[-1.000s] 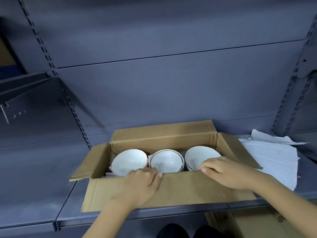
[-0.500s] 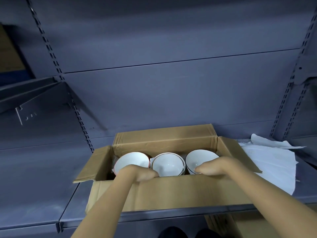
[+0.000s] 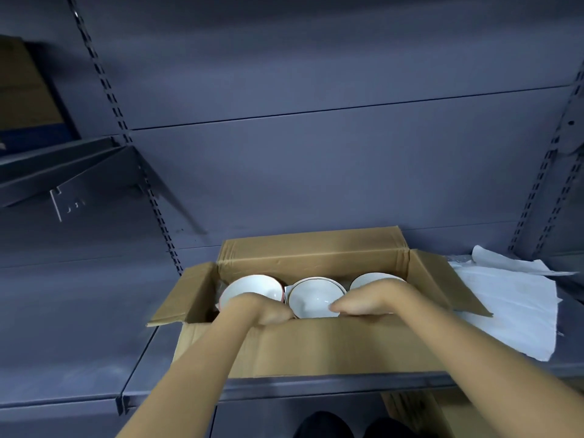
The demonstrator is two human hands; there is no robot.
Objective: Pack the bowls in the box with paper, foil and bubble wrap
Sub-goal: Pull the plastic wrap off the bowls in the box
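Observation:
An open cardboard box (image 3: 316,349) stands on the grey shelf with its flaps spread. Inside sit three white bowls in a row: a red-rimmed left bowl (image 3: 252,287), a middle bowl (image 3: 316,298) and a right bowl (image 3: 363,279), which my right hand partly covers. My left hand (image 3: 262,309) curls over the box's near edge in front of the left bowl. My right hand (image 3: 369,300) dips in over the near edge between the middle and right bowls. The front wall hides the fingertips of both hands.
White paper sheets (image 3: 505,311) lie on the shelf right of the box, under its right flap. A slotted upright (image 3: 151,197) and a shelf bracket (image 3: 63,172) stand at the left. A brown box (image 3: 414,412) sits below the shelf.
Both hands have slid from on top of the front flap to over the near edge and down into the box, drawing closer together. The view has shifted slightly.

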